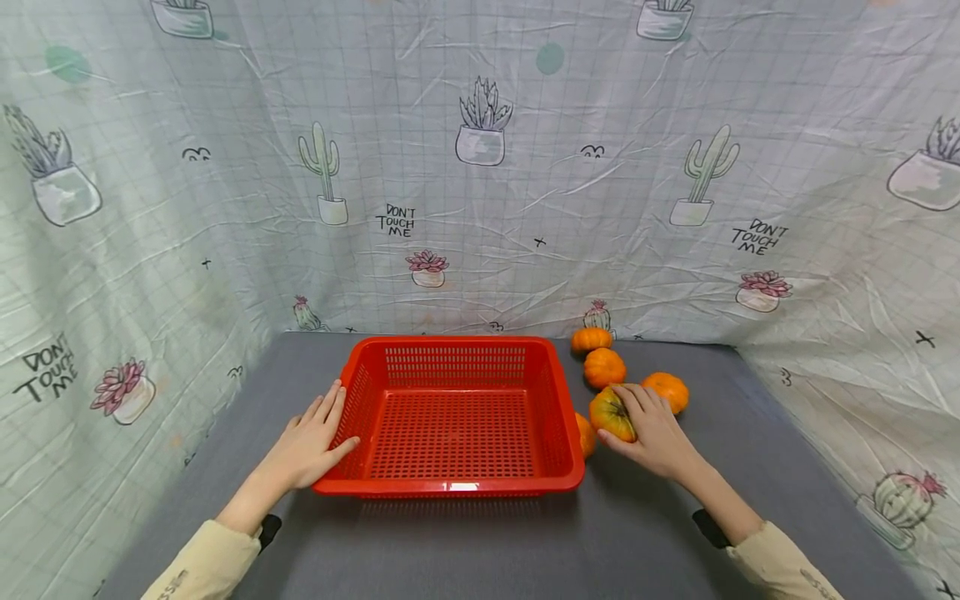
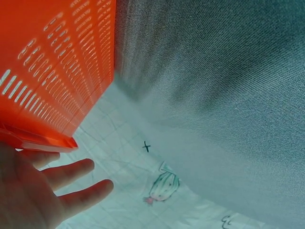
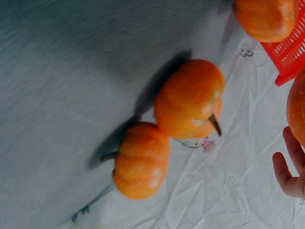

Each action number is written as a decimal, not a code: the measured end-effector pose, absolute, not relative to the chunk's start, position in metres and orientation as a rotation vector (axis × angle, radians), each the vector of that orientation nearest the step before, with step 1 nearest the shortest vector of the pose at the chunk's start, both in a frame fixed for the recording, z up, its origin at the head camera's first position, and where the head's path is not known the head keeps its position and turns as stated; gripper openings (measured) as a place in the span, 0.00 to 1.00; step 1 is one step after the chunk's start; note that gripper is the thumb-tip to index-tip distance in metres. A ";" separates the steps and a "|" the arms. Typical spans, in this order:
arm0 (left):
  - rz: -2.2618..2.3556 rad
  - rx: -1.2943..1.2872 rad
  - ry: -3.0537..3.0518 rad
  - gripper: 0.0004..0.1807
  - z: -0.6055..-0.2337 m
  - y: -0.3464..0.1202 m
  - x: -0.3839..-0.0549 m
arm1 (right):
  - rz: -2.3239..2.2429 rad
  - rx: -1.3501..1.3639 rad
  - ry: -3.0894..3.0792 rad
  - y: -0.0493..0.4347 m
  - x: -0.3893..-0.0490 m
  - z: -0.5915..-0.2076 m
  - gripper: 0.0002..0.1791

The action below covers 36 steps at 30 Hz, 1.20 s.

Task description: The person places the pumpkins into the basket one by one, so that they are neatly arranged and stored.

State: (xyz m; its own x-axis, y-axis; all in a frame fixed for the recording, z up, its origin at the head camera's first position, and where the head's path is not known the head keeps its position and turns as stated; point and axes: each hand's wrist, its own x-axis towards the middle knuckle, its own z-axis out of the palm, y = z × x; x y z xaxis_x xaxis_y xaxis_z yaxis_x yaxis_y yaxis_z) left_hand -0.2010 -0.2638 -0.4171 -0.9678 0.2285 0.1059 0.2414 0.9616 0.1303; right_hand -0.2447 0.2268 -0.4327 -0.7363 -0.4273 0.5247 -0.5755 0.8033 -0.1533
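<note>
A red plastic basket (image 1: pixel 453 433) with slotted walls stands on the grey tabletop, with nothing inside it. My left hand (image 1: pixel 303 446) rests on its left rim, fingers straight and thumb reaching over the inside. In the left wrist view, straight fingers (image 2: pixel 76 195) extend beside the basket's rim (image 2: pixel 43 143). To the right of the basket, my right hand (image 1: pixel 656 433) grips a yellow-green pumpkin (image 1: pixel 606 410), thumb on the near side and fingers over the top. Only an edge of that held pumpkin (image 3: pixel 298 109) shows in the right wrist view.
Several small orange pumpkins lie around the right hand: one at the back (image 1: pixel 591 339), one just nearer (image 1: pixel 602 367), one to the right (image 1: pixel 670 392), and another (image 1: pixel 586 436) partly hidden by the basket. A cactus-print cloth (image 1: pixel 480 225) encloses the grey table (image 1: pixel 465 550) at back and sides.
</note>
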 end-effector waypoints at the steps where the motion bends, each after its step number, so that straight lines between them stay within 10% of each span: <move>1: -0.214 -0.361 -3.025 0.43 -0.417 -0.264 -0.201 | 0.446 0.743 -2.512 0.224 -0.246 -0.432 0.36; 36: -0.201 -0.363 -3.040 0.44 -0.417 -0.264 -0.202 | 0.596 0.759 -2.574 0.169 -0.288 -0.405 0.39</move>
State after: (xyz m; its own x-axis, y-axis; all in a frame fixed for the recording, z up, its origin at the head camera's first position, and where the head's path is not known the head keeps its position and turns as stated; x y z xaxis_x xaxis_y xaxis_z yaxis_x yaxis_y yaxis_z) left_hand -0.2019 -0.2645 -0.4168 -0.9694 0.2293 0.0879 0.2389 0.9635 0.1209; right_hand -0.2882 0.1690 -0.4046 -0.7770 -0.4145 0.4738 -0.5806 0.7628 -0.2848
